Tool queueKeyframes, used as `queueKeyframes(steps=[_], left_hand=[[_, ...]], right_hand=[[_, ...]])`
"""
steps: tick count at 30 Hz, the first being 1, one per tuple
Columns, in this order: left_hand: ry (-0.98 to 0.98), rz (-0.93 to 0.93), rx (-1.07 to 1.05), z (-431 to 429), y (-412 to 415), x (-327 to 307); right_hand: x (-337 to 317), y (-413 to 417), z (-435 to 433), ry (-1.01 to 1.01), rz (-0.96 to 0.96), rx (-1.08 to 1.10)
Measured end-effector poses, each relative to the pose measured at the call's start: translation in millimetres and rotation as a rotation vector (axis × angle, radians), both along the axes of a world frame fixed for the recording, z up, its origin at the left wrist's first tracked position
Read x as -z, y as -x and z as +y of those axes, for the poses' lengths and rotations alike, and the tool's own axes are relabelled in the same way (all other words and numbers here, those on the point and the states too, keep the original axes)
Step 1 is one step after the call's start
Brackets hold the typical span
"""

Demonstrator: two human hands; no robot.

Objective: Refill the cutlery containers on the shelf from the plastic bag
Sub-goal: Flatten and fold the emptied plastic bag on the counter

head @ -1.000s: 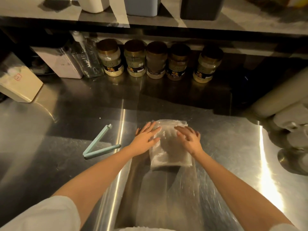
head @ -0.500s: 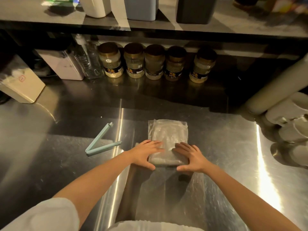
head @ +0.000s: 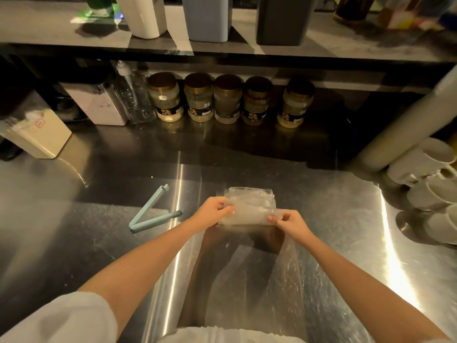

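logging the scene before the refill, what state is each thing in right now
plastic bag, folded, unclipped, held by both hands
left hand, pinches the bag's left edge
right hand, pinches the bag's near right corner
bag clip, open in a V, on the counter
five jars, upright, lids on
shelf containers, upright, tops out of view
mugs, on their sides

A folded clear plastic bag (head: 249, 206) is held over the steel table (head: 346, 219). Its left edge is pinched by the left grip (head: 212, 210) and its near right corner by the right grip (head: 288, 222), with the fingers curled. An opened pale-green clip (head: 153, 210) is laid on the table to the left, apart from the bag. Five lidded jars (head: 227, 100) are lined up at the back under the shelf (head: 49, 28), on which a white container (head: 146, 16), a blue container (head: 207, 18) and a dark container (head: 282, 21) are stood. White cups (head: 430, 169) are piled at the right edge.
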State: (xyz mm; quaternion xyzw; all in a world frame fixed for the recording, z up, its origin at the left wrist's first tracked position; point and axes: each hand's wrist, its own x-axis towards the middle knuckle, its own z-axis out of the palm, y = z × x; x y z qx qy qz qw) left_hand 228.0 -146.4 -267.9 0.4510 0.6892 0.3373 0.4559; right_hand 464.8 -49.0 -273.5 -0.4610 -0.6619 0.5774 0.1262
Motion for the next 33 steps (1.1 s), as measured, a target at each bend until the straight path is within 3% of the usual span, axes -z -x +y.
queueKeyframes(steps=[5,13,18,24,26,29,33], left_hand=[[0.065,-0.153,0.003,-4,-2,-9],[0.042,-0.102,-0.157,-2,-10,6],[0.105,-0.112,-0.314,1,-16,19],[0.25,0.055,-0.367,6,-25,31],[0.263,0.119,-0.348,7,-26,27],[0.279,0.171,-0.305,7,-26,24],[0.283,0.188,-0.267,8,-27,24]], right_hand=[[-4,8,2,0.038,0.052,0.134],[-10,24,-5,0.039,0.068,0.203],[-2,28,-4,-0.027,-0.015,0.212],[8,36,-11,0.012,-0.181,0.303],[9,36,-18,-0.166,-0.311,0.318],[2,38,-23,-0.594,-0.478,0.103],[8,51,-25,-0.786,-0.642,-0.465]])
